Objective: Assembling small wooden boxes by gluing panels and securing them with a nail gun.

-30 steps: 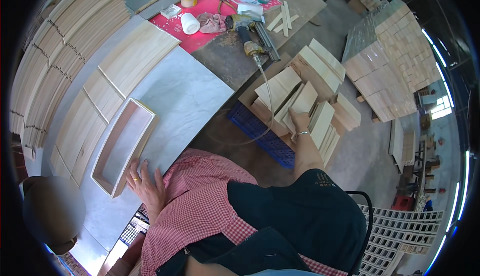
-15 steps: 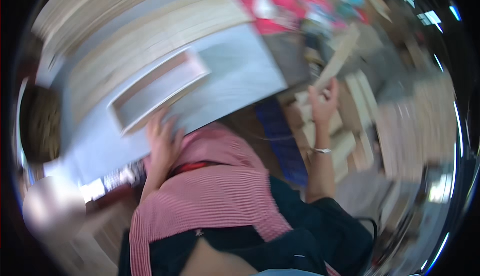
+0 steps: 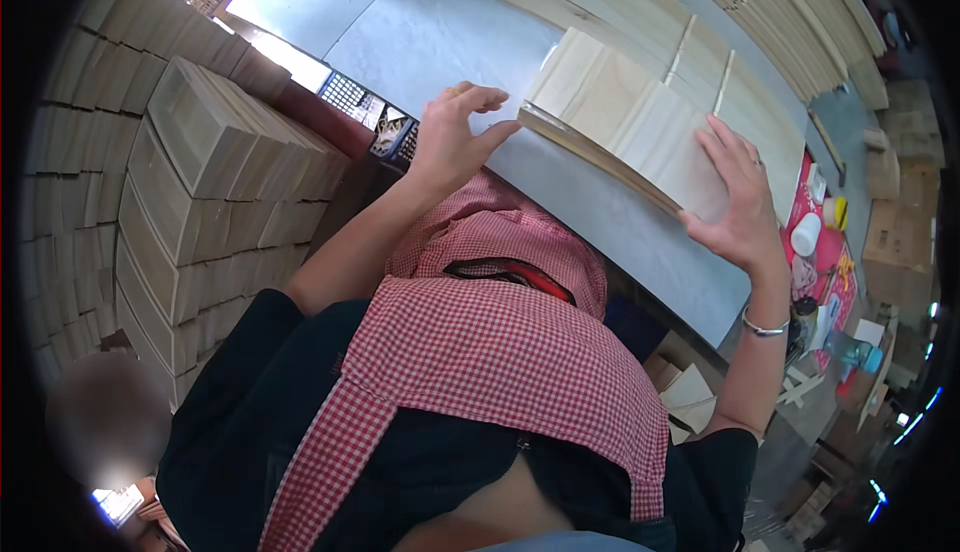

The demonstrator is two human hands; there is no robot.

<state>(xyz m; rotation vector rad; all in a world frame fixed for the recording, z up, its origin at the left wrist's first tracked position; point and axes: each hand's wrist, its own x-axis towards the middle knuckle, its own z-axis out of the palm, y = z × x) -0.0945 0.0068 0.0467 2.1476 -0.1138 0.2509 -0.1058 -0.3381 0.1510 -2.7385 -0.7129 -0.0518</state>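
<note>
- Grey flat worktable [image 3: 420, 42]: pale wooden boards are laid along its far side.
- Shallow pale wooden tray [image 3: 625, 122]: rested flat on the worktable, held between both hands.
- Right hand [image 3: 735, 202]: spread open, pressed flat on the tray's right end.
- Left hand [image 3: 455, 137]: fingers extended, fingertips set against the tray's left corner.

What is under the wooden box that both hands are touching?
The wooden box lies on the grey table. The table under it is covered.

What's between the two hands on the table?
In the head view, the shallow wooden tray spans the gap: left hand at its near corner, right hand flat on its other end.
</note>
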